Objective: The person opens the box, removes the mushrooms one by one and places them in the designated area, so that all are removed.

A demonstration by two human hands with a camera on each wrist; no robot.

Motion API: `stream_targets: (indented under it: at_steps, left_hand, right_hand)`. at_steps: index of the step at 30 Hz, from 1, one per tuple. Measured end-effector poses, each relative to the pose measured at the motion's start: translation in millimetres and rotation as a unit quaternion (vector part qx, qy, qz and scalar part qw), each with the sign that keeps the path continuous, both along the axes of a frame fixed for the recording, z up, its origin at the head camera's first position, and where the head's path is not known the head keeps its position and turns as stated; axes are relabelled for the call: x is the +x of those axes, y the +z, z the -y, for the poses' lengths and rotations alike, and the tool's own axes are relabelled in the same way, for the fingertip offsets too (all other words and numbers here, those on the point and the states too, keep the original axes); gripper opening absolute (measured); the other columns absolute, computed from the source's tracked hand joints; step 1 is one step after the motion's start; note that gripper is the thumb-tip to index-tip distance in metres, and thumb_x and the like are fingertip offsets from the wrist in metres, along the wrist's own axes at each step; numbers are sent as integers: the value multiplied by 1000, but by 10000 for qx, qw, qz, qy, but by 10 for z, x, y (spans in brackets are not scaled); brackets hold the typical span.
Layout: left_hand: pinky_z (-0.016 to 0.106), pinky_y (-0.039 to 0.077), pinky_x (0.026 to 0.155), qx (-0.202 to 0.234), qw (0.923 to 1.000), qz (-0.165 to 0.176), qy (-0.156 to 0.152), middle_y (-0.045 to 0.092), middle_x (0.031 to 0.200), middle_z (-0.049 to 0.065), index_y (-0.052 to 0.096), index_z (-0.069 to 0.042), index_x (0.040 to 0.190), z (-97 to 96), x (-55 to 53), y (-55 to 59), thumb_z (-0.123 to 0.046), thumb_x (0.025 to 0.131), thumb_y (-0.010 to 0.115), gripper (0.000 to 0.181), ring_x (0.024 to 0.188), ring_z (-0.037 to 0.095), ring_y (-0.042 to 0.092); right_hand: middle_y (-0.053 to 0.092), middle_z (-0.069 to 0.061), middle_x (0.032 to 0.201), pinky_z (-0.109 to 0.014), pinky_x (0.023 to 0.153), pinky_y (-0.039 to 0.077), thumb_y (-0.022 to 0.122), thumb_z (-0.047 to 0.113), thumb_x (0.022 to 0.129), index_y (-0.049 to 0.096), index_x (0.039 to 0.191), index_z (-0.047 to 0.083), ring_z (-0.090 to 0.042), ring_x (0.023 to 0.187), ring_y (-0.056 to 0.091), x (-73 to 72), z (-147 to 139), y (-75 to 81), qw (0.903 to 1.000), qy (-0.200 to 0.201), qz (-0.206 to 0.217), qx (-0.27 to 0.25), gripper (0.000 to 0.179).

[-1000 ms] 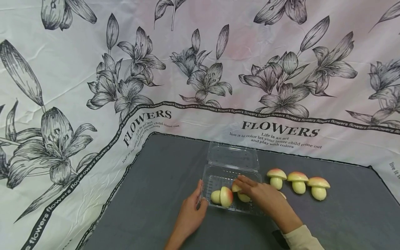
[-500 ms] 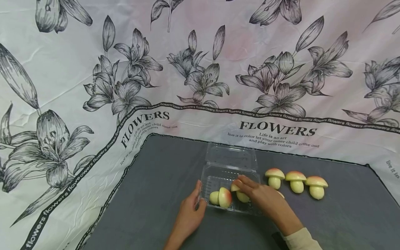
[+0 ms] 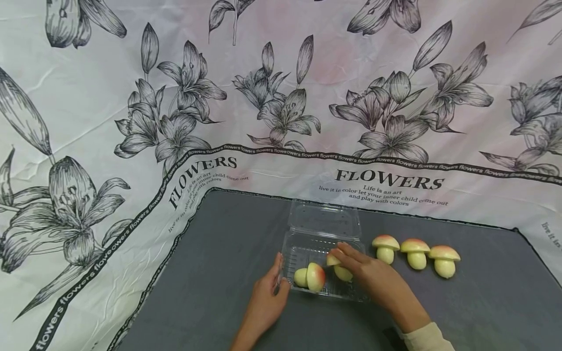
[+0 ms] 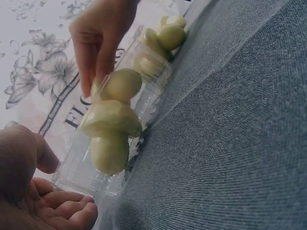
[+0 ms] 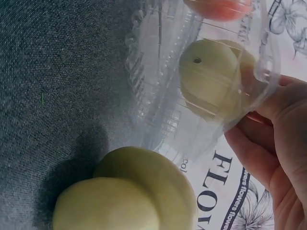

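A clear plastic clamshell box (image 3: 303, 248) stands on the grey table with its lid tipped back. My left hand (image 3: 265, 302) pinches its left edge between thumb and fingers. On the left of the box floor lies a toy mushroom (image 3: 315, 277), pale yellow with a reddish cap. My right hand (image 3: 379, 282) reaches over the box's right side and grips a second mushroom (image 3: 343, 274) by its cap, inside the box. The right wrist view shows this held mushroom (image 5: 209, 74) through the clear wall. My fingers hide part of its cap.
Right of the box, a mushroom (image 3: 386, 249), another mushroom (image 3: 415, 253) and a third mushroom (image 3: 444, 261) stand in a row. One more mushroom (image 5: 105, 203) lies close by the box in the right wrist view. A flower-printed white cloth (image 3: 272, 170) rises behind the table.
My right hand has shifted slightly, and the mushroom under it has turned a little. My left hand stays on the box edge. The head view has drifted slightly.
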State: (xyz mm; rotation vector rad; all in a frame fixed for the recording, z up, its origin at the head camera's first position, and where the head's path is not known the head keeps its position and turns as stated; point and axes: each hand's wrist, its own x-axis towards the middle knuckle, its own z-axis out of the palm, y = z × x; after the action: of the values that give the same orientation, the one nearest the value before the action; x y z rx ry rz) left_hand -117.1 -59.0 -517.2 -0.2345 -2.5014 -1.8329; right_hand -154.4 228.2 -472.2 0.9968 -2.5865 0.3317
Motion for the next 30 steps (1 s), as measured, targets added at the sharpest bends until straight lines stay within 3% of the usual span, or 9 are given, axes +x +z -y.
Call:
stream_targets:
  at_steps: [5, 11, 18, 24, 28, 30]
  left_hand:
    - [46, 45, 116, 40, 9999, -94, -15, 43, 162, 20, 31, 4, 163, -3, -2, -14, -3, 103, 53, 64, 148, 32, 44]
    - [45, 45, 117, 42, 10000, 26, 4, 43, 163, 18, 30, 2, 164, -6, -7, -16, -3, 103, 52, 65, 149, 29, 43]
    - [44, 45, 117, 8, 9999, 119, 10, 43, 163, 17, 30, 0, 165, -8, -17, 1, -6, 104, 52, 65, 150, 28, 43]
    - [44, 44, 117, 60, 10000, 45, -6, 43, 163, 18, 30, -1, 165, -6, -12, 14, -5, 103, 52, 65, 150, 29, 43]
    - [46, 44, 117, 65, 10000, 2, -13, 43, 163, 20, 30, 0, 164, -3, -13, 10, -5, 103, 52, 65, 150, 32, 42]
    - [46, 43, 118, 69, 10000, -14, -29, 42, 163, 21, 30, 1, 164, -1, -10, 13, -4, 103, 52, 65, 150, 32, 42]
  right_hand:
    - [62, -14, 149, -19, 43, 30, 72, -25, 68, 65, 144, 13, -16, 64, 68, 7, -48, 36, 9998, 98, -143, -128, 86]
    - [64, -13, 147, -22, 47, 44, 75, -26, 66, 62, 147, 11, -23, 79, 74, 22, -104, 99, 9992, 50, -371, -112, 90]
    - [66, -10, 145, -24, 50, 49, 74, -21, 68, 62, 148, 16, -25, 79, 75, 62, -218, 138, 9973, -79, -591, -429, 89]
    - [64, -8, 149, -25, 68, 59, 81, -12, 77, 59, 152, 16, -27, 115, 72, 155, -327, 154, 9963, -276, -610, -533, 83]
    - [63, -4, 150, -22, 82, 58, 81, -8, 79, 60, 152, 17, -25, 121, 69, 198, -390, 158, 9950, -400, -671, -628, 81]
    - [64, -4, 149, -21, 87, 57, 77, -3, 87, 61, 151, 18, -24, 124, 69, 210, -422, 159, 9938, -415, -723, -731, 69]
